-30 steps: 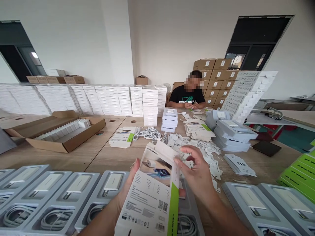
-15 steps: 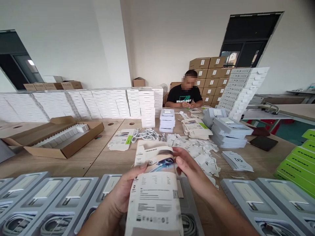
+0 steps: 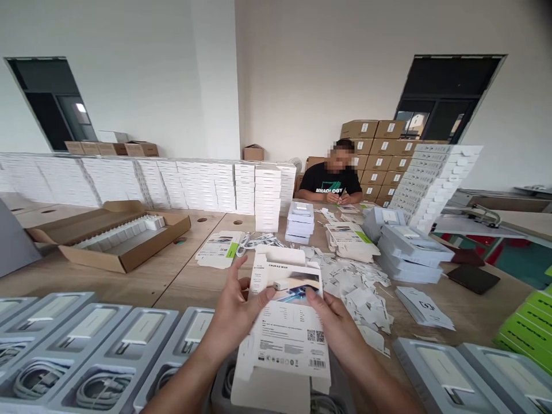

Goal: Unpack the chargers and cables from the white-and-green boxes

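A white printed carton sleeve [image 3: 284,330], with a picture of a charger and several lines of print on its face, is held upright in front of me. My left hand [image 3: 241,307] grips its left edge, thumb on the printed face and index finger raised away from the card. On the right edge, my right hand [image 3: 332,319] is closed round the carton with its thumb across the picture; its other fingers go behind. Partly hidden under the carton is a grey tray [image 3: 336,391] with a coiled cable.
Grey trays [image 3: 101,322] with white chargers and coiled cables line the near edge. Ahead lie flat cartons [image 3: 219,248], white cables [image 3: 263,241] and loose paper pieces [image 3: 357,287]. An open cardboard box [image 3: 125,244] stands left, green boxes [image 3: 528,328] right. A co-worker [image 3: 332,178] sits opposite.
The carton now faces me more squarely, its whole printed face showing. My right thumb has come onto its front, and my left index finger has lifted. The view has shifted slightly left and up.
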`<state>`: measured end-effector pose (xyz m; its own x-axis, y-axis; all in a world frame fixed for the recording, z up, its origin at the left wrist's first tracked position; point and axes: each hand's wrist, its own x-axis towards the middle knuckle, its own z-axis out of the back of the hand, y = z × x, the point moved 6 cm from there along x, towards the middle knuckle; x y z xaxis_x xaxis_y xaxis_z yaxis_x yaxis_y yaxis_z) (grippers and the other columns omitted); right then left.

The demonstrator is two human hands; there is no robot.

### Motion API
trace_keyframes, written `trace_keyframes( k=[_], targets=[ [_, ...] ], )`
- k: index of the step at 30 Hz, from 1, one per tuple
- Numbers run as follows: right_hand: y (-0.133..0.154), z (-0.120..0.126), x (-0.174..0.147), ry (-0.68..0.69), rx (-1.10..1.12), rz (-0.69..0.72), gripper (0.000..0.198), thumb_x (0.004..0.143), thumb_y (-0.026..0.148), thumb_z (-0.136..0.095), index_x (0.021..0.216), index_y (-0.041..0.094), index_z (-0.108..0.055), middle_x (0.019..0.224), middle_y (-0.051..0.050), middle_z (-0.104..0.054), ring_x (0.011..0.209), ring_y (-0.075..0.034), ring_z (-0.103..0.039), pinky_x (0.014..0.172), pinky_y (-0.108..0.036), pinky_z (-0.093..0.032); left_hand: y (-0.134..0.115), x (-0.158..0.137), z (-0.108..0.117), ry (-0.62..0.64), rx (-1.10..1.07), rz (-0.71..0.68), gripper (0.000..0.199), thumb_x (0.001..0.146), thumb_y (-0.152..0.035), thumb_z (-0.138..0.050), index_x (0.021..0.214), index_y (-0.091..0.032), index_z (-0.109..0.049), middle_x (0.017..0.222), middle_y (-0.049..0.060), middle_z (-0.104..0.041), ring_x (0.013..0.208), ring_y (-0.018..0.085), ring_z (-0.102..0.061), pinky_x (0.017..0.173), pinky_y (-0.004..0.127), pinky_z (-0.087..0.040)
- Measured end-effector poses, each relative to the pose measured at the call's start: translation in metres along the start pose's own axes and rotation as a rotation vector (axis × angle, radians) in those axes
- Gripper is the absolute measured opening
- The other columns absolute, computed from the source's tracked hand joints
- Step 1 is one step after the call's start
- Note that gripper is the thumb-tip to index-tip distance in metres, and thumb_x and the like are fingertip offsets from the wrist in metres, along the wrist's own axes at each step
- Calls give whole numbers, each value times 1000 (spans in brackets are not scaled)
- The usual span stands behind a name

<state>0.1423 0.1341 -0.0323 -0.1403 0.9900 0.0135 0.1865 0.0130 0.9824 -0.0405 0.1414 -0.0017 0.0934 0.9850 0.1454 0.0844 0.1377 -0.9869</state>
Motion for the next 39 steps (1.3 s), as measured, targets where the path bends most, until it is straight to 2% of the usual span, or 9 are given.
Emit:
trace_keyframes(
  k=[5, 10, 13, 16, 19, 22, 25, 28, 39],
  targets=[
    [7, 12, 1, -61, -16, 52, 58, 84, 49, -64, 137, 34, -46, 107, -2, -70, 89, -20, -65, 78, -30, -51, -3, -5, -5, 61, -98, -37, 78, 81, -44, -66, 144, -34, -22, 95, 3, -65, 70, 17, -64, 56, 25, -47],
    [10, 0, -3, 173, 31, 57, 81, 85, 41, -66, 148, 38, -16, 107, -3, -68, 83, -19, -66, 74, -32, -51, -4, -5, -3, 95, -143, -74, 53, 85, -42, -63, 130, -29, -38, 94, 3, -66, 70, 16, -62, 57, 23, -45],
    [7, -7, -5, 198, 68, 64, 75, 83, 40, -68, 145, 37, -25, 105, -3, -67, 72, -17, -64, 69, -31, -50, -3, -2, 1, 63, -180, -95, 33, 84, -42, -64, 110, -26, -50, 86, -1, -65, 67, 13, -59, 60, 22, -44],
    [1, -8, -4, 160, 85, 61, 55, 83, 47, -65, 133, 30, -47, 79, -1, -67, 50, -14, -53, 52, -27, -45, -2, 0, 4, 65, -237, -48, 27, 80, -41, -68, 95, -23, -55, 78, -3, -62, 63, 11, -56, 60, 21, -42],
    [-1, 2, 1, 38, 72, 82, 44, 85, 56, -57, 114, 23, -63, 62, 0, -57, 48, -13, -48, 44, -24, -39, -3, -1, 3, 153, -269, 21, 27, 79, -41, -69, 91, -21, -56, 76, -3, -60, 62, 11, -55, 58, 21, -40],
    [3, 16, 5, -76, -7, 91, 45, 83, 54, -62, 117, 25, -62, 65, 2, -54, 56, -13, -50, 50, -23, -42, -8, -6, -2, 298, -272, 47, 25, 80, -39, -69, 90, -19, -57, 76, -2, -58, 61, 10, -52, 56, 20, -38],
    [9, 22, 6, -51, -160, 122, 42, 79, 46, -71, 115, 25, -66, 76, 0, -62, 65, -15, -54, 59, -26, -44, -8, -10, -6, 377, -234, 69, 24, 81, -37, -69, 90, -18, -58, 78, -1, -57, 63, 9, -52, 57, 20, -38],
    [13, 22, 5, -19, -273, 180, 31, 79, 44, -70, 102, 22, -73, 85, -5, -66, 77, -19, -57, 66, -29, -45, -6, -12, -9, 402, -212, 87, 25, 81, -38, -68, 92, -18, -58, 80, 0, -58, 65, 11, -53, 58, 20, -38],
    [27, 13, -2, -63, -541, 500, 15, 86, 33, -64, 94, 27, -75, 73, -2, -53, 65, -17, -51, 58, -29, -38, -5, -10, -10, 418, -193, 94, 24, 83, -38, -66, 93, -18, -58, 81, 0, -58, 65, 11, -52, 59, 22, -37]
  ],
)
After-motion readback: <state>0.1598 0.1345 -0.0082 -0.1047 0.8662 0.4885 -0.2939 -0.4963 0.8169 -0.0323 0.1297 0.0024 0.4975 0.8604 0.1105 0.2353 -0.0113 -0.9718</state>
